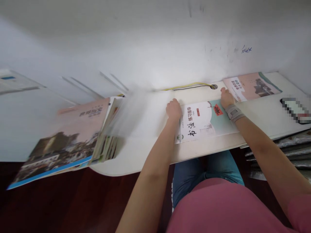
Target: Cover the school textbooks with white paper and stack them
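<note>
A thin workbook [204, 121] with a white and pale teal cover and black Chinese characters lies flat on the white desk [150, 129] in front of me. My left hand [173, 110] is curled at its far left corner, fingers closed on the edge. At the far right corner rests my right hand [226, 97], also curled on the book's edge, with a grey band on the wrist. Both arms reach forward over my lap.
A stack of textbooks [73, 136] with a pink cover on top lies at the left, hanging over the desk's edge. Another pink book [252, 85] sits at the far right. A phone [295, 110] lies at the right edge. A yellow cable [187, 86] runs along the wall.
</note>
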Motion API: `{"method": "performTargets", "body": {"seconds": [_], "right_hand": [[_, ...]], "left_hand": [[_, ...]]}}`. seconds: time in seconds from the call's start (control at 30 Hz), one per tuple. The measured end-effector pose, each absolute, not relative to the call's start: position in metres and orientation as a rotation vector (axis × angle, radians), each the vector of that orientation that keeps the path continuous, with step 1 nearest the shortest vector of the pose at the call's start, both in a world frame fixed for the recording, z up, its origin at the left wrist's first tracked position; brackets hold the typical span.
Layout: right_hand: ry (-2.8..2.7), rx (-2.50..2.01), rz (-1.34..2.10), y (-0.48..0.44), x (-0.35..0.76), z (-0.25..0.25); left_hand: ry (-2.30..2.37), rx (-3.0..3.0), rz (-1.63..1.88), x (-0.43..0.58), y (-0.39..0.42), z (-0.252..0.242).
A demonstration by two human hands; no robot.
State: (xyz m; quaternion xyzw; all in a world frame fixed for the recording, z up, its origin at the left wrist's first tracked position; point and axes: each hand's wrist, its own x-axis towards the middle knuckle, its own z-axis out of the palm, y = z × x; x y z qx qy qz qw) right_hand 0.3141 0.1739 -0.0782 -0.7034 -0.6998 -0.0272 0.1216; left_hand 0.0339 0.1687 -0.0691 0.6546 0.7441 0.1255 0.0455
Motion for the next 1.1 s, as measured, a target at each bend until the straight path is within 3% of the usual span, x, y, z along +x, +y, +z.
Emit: {"method": "performTargets", "body": {"seconds": [0.3,0.63,0.77,0.9,1.1], "right_hand": [[-2.001,-2.04,-0.077,0.174,0.299,-0.074],[-1.929,-2.082,-0.06,0.174,0.298,-0.062],[-2.13,-1.795,-0.134,0.152,0.249,-0.056],[-2.389,-1.545,0.028,0.12,0.203,-0.071],[-2.458,-1.631,0.055,0.119,0.256,-0.088]], "left_hand": [[2.209,2.267,0.242,0.058,0.149,-0.054],[1.98,2.291,0.227,0.113,0.12,-0.086],[1.979,2.289,0.212,0.109,0.121,-0.086],[1.88,2.361,0.137,0.102,0.122,-0.086],[1.871,2.328,0.269,0.086,0.127,-0.086]]}}
